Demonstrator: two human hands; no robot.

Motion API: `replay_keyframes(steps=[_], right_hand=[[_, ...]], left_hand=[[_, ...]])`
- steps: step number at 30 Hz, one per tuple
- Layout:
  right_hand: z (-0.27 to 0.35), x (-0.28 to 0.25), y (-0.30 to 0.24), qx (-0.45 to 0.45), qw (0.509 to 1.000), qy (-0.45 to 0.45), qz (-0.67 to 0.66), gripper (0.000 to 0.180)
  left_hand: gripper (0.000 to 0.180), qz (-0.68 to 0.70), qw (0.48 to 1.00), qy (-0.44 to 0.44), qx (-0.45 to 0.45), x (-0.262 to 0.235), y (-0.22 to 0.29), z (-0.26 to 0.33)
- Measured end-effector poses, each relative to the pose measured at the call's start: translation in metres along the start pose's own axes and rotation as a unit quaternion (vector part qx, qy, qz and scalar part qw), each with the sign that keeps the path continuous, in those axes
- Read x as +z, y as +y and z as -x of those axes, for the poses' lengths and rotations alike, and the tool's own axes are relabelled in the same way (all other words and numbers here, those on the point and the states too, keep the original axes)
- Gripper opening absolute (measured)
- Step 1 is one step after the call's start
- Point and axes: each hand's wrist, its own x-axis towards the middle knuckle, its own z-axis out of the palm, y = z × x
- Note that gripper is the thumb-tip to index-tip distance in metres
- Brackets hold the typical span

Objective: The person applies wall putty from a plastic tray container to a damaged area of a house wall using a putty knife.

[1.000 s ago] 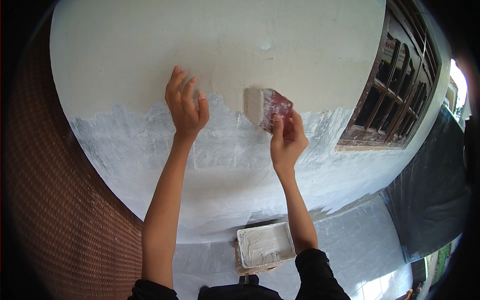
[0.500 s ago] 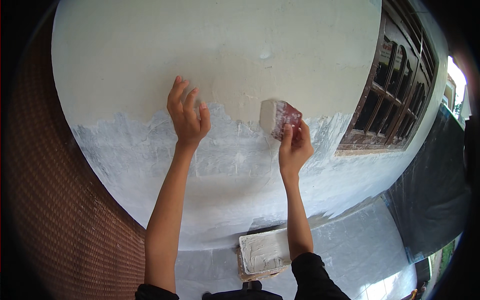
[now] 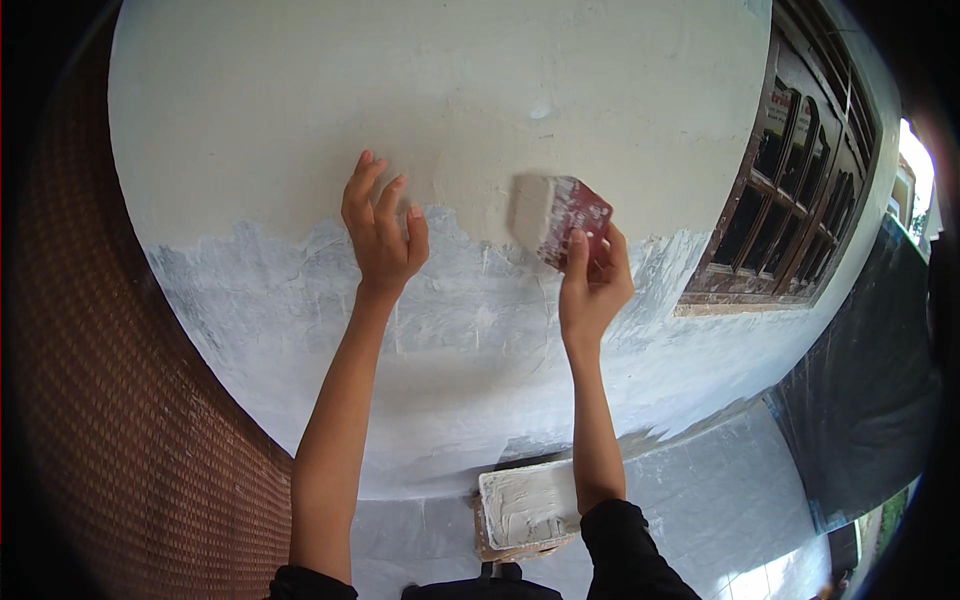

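The left hand (image 3: 382,235) is raised, fingers spread flat on the wall (image 3: 300,120), holding nothing. Just right of it, the right hand (image 3: 592,285) grips a red scraper (image 3: 565,215) pressed against the wall near the window frame (image 3: 760,210); a tray (image 3: 525,505) sits below.

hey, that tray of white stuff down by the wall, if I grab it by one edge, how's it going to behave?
The tray looks shallow and loaded with wet white filler, so it is probably heavy for its size. Lifted by one edge it would likely tilt and let the filler slide. Its smeared rim may be slippery.
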Motion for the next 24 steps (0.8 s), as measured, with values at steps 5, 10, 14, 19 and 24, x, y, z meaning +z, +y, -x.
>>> replay_keyframes(steps=[5,10,14,19,24], right_hand=[[-0.005,0.010,0.006,-0.009,0.996,-0.009,0.091,0.025],[-0.004,-0.004,-0.007,-0.016,0.999,0.036,0.014,0.023],[-0.004,0.028,-0.005,-0.061,0.997,-0.008,0.052,0.023],[-0.014,0.002,-0.002,-0.038,0.995,0.081,0.053,0.024],[-0.003,0.035,-0.018,-0.036,0.999,-0.014,0.003,0.024]], left_hand=[[0.035,0.008,1.000,0.005,-0.004,0.002,0.002,0.000],[0.036,0.034,0.998,0.045,0.000,0.006,-0.001,0.005],[0.035,0.015,1.000,0.020,-0.013,0.003,0.003,0.000],[0.035,0.019,0.999,0.046,0.001,0.006,-0.002,0.004],[0.034,0.002,0.999,0.026,-0.021,0.004,0.000,-0.002]])
